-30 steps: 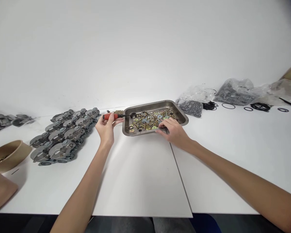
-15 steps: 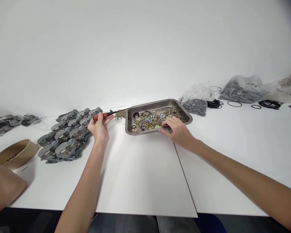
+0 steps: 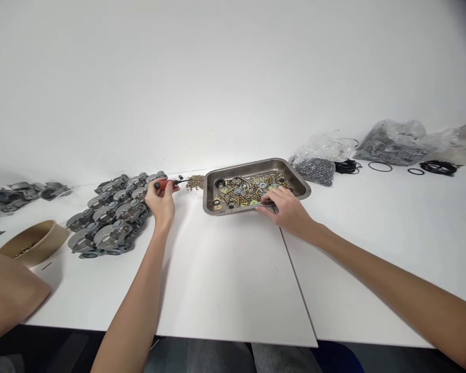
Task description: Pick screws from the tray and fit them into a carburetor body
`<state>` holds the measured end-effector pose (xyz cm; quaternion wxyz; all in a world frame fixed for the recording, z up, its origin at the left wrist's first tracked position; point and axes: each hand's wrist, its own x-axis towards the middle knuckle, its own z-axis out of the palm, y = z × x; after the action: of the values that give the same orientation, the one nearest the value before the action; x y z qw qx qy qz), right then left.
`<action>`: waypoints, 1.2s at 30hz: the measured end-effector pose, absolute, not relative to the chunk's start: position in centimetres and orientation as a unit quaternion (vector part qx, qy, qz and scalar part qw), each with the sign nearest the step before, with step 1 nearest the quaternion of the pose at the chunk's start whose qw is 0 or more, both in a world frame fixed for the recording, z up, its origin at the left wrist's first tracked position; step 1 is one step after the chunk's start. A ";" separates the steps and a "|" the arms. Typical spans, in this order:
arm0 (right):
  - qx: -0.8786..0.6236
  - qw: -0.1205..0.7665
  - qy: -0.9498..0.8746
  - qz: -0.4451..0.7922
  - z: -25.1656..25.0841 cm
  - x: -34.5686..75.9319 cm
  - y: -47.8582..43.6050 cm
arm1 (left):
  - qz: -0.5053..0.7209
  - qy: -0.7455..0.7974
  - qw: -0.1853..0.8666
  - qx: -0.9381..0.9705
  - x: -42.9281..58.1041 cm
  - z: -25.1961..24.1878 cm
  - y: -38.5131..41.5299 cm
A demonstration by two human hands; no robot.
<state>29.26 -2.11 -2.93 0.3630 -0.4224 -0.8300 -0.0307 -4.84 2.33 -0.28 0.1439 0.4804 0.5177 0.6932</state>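
My left hand (image 3: 162, 203) is closed round the red and black handle of a screwdriver (image 3: 166, 184), whose dark shaft points right. Just beyond its tip lies a pile of small brass-coloured screws (image 3: 196, 181) on the table. A shallow metal tray (image 3: 256, 167) holds many mixed screws, washers and black rings. At the tray's near right rim is my right hand (image 3: 285, 208), fingers over the edge and thumb outside, gripping it; the fingertips are partly hidden. Left of my left hand stand rows of grey metal carburetor-like castings (image 3: 112, 235).
A tan round container (image 3: 48, 243) with small metal parts sits at the left, beside another person's arm (image 3: 15, 290). More grey castings (image 3: 19, 196) lie at the far left. Plastic bags of dark parts (image 3: 314, 170) and black rubber rings (image 3: 438, 167) line the right back against the wall.
The screwdriver has turned in my left hand, its shaft now looking shorter and pulled away from the tray's rim. My right hand stays on the tray. The whole view has shifted slightly.
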 end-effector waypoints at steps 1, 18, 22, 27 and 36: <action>-0.423 0.362 -0.830 -0.031 -2.9 29.3 -2.1 | 0.688 0.523 0.142 0.482 -4.8 -0.3 2.3; -0.423 0.358 -0.832 -0.024 -2.7 29.2 -2.3 | 0.692 0.510 0.157 0.487 -4.3 0.4 1.8; -0.418 0.364 -0.832 -0.031 -2.8 29.2 -2.2 | 0.711 0.493 0.139 0.482 -4.1 1.0 1.4; -0.419 0.364 -0.831 -0.031 -2.8 29.3 -2.2 | 0.734 0.486 0.135 0.455 -4.2 1.4 1.3; -0.418 0.365 -0.831 -0.033 -2.8 29.3 -2.2 | 0.754 0.470 0.141 0.437 -4.5 1.4 1.7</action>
<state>29.26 -2.23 -2.80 0.3653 -0.4181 -0.8311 -0.0328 -4.52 1.72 1.36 0.1410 0.4367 0.4696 0.7542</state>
